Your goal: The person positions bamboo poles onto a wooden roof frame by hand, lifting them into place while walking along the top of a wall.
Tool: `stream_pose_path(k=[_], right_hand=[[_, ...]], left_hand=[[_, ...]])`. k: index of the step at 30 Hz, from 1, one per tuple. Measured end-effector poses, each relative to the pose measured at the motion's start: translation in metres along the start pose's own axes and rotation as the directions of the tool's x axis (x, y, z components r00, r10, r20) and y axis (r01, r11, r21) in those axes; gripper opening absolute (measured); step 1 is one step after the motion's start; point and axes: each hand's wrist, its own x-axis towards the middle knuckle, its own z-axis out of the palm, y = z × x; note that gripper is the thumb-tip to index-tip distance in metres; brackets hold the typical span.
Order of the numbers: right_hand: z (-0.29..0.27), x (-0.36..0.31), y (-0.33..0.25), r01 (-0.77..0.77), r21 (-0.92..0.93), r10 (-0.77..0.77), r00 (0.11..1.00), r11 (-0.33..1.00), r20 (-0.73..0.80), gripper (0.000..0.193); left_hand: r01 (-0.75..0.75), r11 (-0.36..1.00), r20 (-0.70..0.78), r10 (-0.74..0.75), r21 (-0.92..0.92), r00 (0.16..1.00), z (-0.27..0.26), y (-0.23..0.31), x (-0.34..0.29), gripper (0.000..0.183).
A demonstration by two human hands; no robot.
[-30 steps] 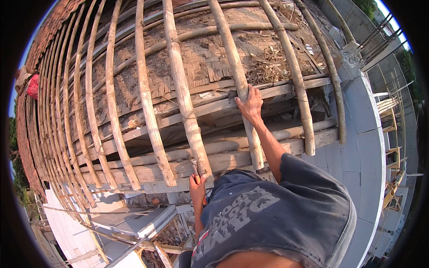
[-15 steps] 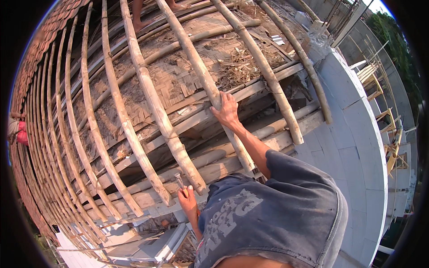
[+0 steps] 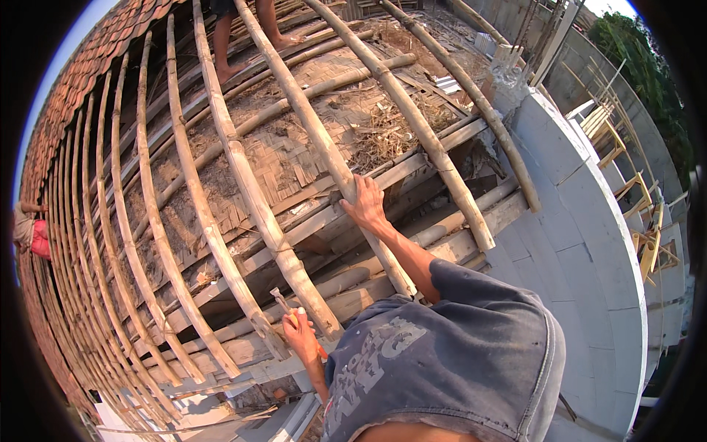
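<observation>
My left hand (image 3: pixel 300 337) is closed round a hammer (image 3: pixel 280 300). Its metal head points up and away from me, and part of an orange handle shows below my fingers. This hand is beside the lower end of a bamboo pole (image 3: pixel 283 254). Further right, my right hand (image 3: pixel 365 202) wraps over another bamboo pole (image 3: pixel 322 140), with the thumb on its left side. That pole slopes down toward my body and lies across a wooden beam (image 3: pixel 401 173).
Several bamboo poles run side by side to the left, over woven matting (image 3: pixel 280 155) and debris. Roof tiles (image 3: pixel 81 62) cover the far left. A grey block wall (image 3: pixel 571 258) curves along the right. Another person's bare feet (image 3: pixel 287 40) stand at the top; one more person (image 3: pixel 33 232) is far left.
The hammer has tilted left and its head shows more fully. My right hand stays on the same pole. The view has shifted slightly, showing more of the person's legs at the top.
</observation>
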Motion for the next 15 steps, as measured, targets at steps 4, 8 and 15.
stream_pose_path(k=[4, 8, 15], right_hand=[[-0.001, 0.0, -0.002, -0.025, -0.011, 0.026, 0.999, 1.0, 0.031, 0.088], [0.0, -0.001, -0.002, -0.007, 0.003, 0.007, 1.0, 1.0, 0.012, 0.089], [-0.01, -0.004, -0.011, -0.011, -0.001, 0.011, 1.0, 1.0, -0.018, 0.088]], left_hand=[[0.002, 1.0, 0.002, -0.002, 0.024, 1.0, 0.004, -0.001, 0.002, 0.027], [0.015, 0.999, 0.021, -0.015, 0.04, 1.0, 0.004, -0.007, 0.001, 0.027], [0.024, 0.999, 0.053, -0.027, 0.049, 0.998, 0.004, 0.006, -0.006, 0.03]])
